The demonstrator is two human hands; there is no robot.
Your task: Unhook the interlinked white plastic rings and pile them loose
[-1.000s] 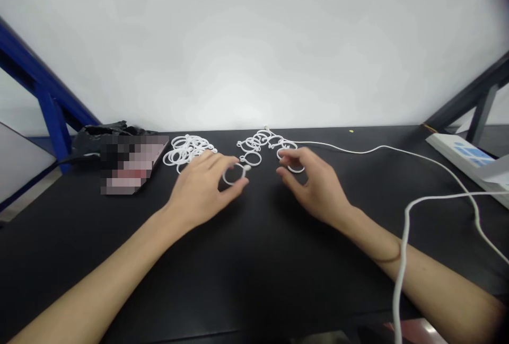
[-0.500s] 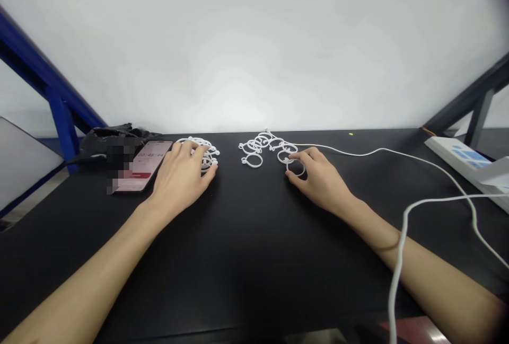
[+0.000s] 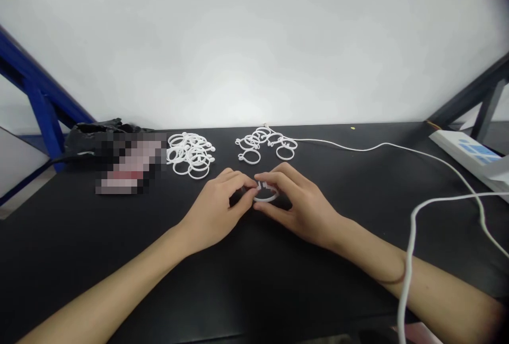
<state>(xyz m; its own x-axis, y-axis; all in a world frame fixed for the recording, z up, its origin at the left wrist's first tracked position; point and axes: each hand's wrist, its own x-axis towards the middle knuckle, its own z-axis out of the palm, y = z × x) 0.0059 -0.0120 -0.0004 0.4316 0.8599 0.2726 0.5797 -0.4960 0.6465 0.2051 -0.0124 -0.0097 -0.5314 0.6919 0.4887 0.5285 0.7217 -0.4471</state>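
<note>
Both hands meet over the middle of the black table [image 3: 254, 280]. My left hand [image 3: 217, 209] and my right hand [image 3: 296, 203] each pinch one small white plastic ring [image 3: 265, 195] between fingertips and thumb. The ring is partly hidden by the fingers. Behind the hands lie two heaps of the same white rings: a left pile [image 3: 190, 154] and a looser right pile [image 3: 262, 144].
A blurred phone [image 3: 127, 166] and a black bag [image 3: 95, 134] lie at the back left. A white cable [image 3: 413, 227] runs across the right side over my right forearm. A white power strip [image 3: 471, 156] sits far right. Blue and dark frame struts flank the table.
My left hand left the left pile and came to the centre. My right hand pulled back from the right pile with a ring. Both hands now pinch that ring together.
</note>
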